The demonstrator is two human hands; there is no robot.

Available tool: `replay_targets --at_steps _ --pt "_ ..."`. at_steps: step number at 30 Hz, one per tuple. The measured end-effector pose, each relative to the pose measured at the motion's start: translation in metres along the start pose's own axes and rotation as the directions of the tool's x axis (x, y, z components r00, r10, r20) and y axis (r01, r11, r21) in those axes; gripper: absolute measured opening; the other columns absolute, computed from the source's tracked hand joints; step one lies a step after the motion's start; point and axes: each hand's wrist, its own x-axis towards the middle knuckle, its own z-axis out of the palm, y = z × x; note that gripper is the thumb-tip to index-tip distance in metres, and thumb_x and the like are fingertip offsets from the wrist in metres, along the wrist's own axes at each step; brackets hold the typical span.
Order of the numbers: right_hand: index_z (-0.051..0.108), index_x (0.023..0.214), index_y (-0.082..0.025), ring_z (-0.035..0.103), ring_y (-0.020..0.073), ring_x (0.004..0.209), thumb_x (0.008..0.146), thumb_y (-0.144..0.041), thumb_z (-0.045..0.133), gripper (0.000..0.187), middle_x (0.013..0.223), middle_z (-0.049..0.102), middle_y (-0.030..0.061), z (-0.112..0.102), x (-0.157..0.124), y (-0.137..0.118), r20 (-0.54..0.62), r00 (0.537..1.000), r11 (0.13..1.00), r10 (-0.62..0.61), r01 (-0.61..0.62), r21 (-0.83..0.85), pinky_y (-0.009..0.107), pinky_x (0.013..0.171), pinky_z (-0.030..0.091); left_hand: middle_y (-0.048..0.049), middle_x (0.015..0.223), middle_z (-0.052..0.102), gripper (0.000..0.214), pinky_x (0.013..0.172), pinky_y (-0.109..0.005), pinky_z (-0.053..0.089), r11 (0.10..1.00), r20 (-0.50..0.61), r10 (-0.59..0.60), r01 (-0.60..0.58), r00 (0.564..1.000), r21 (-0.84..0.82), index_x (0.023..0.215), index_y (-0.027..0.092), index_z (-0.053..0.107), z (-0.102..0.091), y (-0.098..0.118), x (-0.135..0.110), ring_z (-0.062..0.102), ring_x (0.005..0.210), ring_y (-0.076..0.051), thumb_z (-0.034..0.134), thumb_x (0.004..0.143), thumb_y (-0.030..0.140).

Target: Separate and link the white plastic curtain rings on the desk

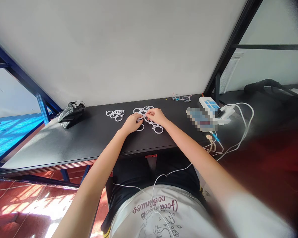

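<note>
My left hand and my right hand meet over the middle of a black table. Both are closed in a pinch on white plastic rings from a linked cluster of rings that lies under and around them. More of that cluster spreads just beyond my fingers. A separate small pile of white rings lies to the left, apart from my hands.
A crumpled black plastic bag sits at the left. Eyeglasses lie by the wall. To the right are a white and blue power strip, a blurred flat item and white cables trailing off the table edge.
</note>
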Motion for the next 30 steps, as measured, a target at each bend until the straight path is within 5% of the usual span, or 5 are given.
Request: replay_targets --at_steps 18,30 --pt "0.07 0.076 -0.017 0.064 0.0151 0.058 0.079 -0.037 0.068 0.021 0.061 0.067 0.0023 0.0 0.0 0.0 -0.024 1.0 1.0 -0.007 0.007 -0.031 0.026 0.058 0.049 -0.0065 0.085 0.067 0.026 0.075 -0.032 0.049 0.999 -0.065 0.01 -0.013 0.998 -0.051 0.086 0.019 0.067 0.002 0.004 0.0 0.061 0.078 -0.02 0.046 0.091 0.034" --pt "0.07 0.079 -0.018 0.061 0.0131 0.059 0.075 -0.03 0.068 0.012 0.066 0.067 0.0006 0.004 0.003 0.01 -0.089 0.995 0.998 -0.046 0.042 -0.044 0.025 0.06 0.047 -0.0107 0.107 0.06 0.02 0.087 -0.038 0.052 0.991 -0.205 -0.083 0.059 0.975 -0.119 0.075 0.019 0.068 0.004 0.008 0.001 0.062 0.099 -0.023 0.056 0.086 0.032"
